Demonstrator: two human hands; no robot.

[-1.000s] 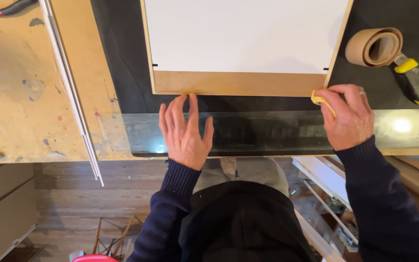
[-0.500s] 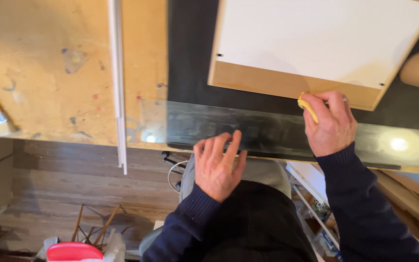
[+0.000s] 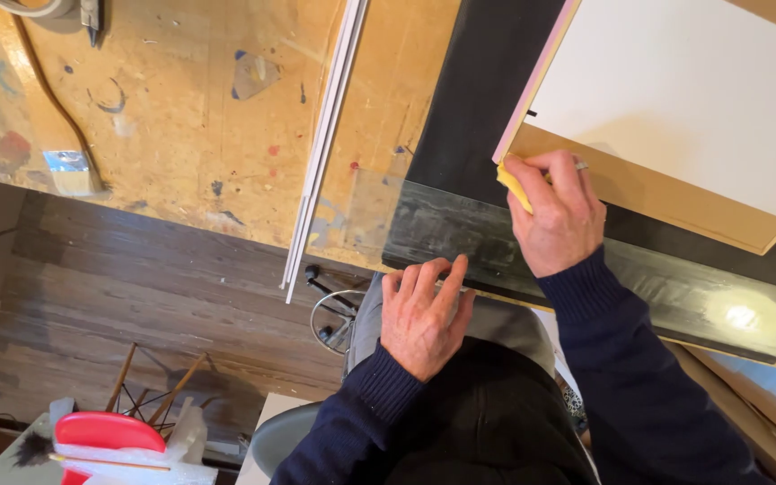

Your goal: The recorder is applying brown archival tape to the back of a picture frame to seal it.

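Observation:
A brown board faced with a white sheet [image 3: 675, 99] lies on a black mat [image 3: 478, 117] on the workbench. My right hand [image 3: 557, 211] is closed around a small yellow tool [image 3: 514, 187], pressed against the board's near left corner. My left hand [image 3: 419, 310] rests flat with fingers spread at the bench's near edge, touching the end of a long clear ruler [image 3: 604, 269] that runs along that edge. It holds nothing.
A paint-stained plywood benchtop [image 3: 181, 108] lies to the left, with thin white strips [image 3: 325, 144] overhanging its edge. A foil-wrapped brush [image 3: 69, 171] and a cable sit at far left. Below are wooden floor, a stool [image 3: 339, 319], and a red-lidded container [image 3: 105, 436].
My view has swung left. My right hand slid the yellow tool leftward along the board's near edge to its left corner. My left hand drew back to the bench edge.

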